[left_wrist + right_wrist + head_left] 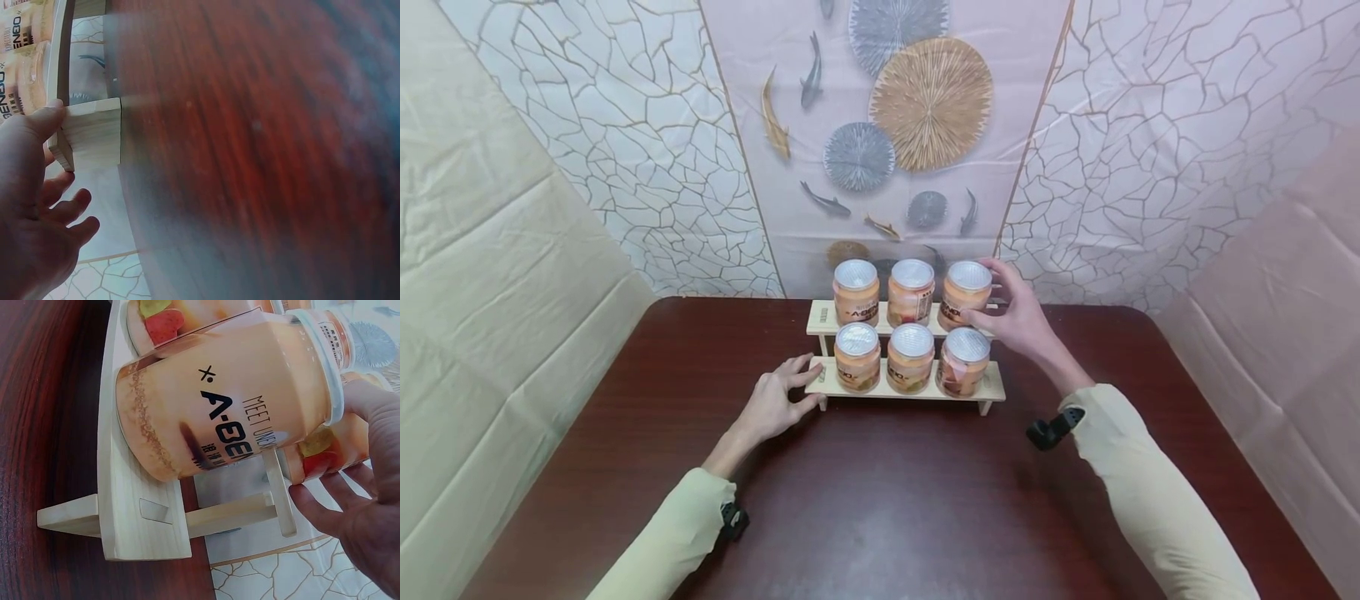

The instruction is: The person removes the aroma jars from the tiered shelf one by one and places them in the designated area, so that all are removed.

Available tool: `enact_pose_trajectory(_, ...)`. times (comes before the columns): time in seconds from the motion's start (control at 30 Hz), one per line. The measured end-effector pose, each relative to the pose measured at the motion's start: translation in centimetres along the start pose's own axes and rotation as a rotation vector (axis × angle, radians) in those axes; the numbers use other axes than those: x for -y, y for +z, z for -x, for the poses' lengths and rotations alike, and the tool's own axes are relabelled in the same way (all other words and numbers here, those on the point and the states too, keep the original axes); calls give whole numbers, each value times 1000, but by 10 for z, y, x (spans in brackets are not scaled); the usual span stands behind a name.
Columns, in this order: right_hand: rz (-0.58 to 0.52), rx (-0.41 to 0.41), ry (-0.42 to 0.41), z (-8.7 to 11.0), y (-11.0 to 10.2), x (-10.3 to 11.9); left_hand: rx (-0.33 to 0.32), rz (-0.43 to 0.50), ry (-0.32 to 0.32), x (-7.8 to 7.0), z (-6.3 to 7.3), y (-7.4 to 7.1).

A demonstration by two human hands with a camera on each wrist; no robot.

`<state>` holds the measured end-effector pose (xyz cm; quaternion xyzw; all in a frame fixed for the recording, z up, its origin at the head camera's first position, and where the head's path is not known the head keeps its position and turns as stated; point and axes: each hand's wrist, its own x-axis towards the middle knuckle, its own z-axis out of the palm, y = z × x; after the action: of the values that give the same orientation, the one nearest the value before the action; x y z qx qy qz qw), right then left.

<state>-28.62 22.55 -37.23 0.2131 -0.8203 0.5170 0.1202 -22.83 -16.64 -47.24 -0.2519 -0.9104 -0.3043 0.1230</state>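
Note:
A two-step wooden rack stands on the table, bearing three clear-lidded jars on each step. My left hand pinches the lower step's left end between thumb and fingers; in the left wrist view its thumb lies along the board edge. On the upper step, my right hand holds the rightmost jar, thumb in front and fingers round the back. That jar is partly hidden in the right wrist view behind the lower step's right jar, which has black lettering on its peach-coloured wrap.
Dark reddish-brown tabletop extends around the rack. A patterned cloth backdrop with fish and round motifs hangs close behind, and pale cloth walls flank the table. Each sleeve has a black wrist device.

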Motion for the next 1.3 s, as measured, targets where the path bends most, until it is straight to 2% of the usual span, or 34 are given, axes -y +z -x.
enact_pose_trajectory(0.17, 6, -13, 12, 3, -1, 5, 4, -2, 7, 0, 0, 1)
enact_pose_trajectory(0.37, 25, -16, 23, 9, -6, 34, 0, -5, 16, 1, 1, 1)
enact_pose_trajectory(0.5, 37, -31, 28, 11, -11, 42, -3, -4, 19, 0, 1, 0)
enact_pose_trajectory(0.73, 66, -54, 12, 14, -22, 43, -1, -17, 14, 0, 0, 0)
enact_pose_trajectory(1.3, 128, -101, 49, 26, -50, 43, 9, -7, -5, -1, 0, -1)
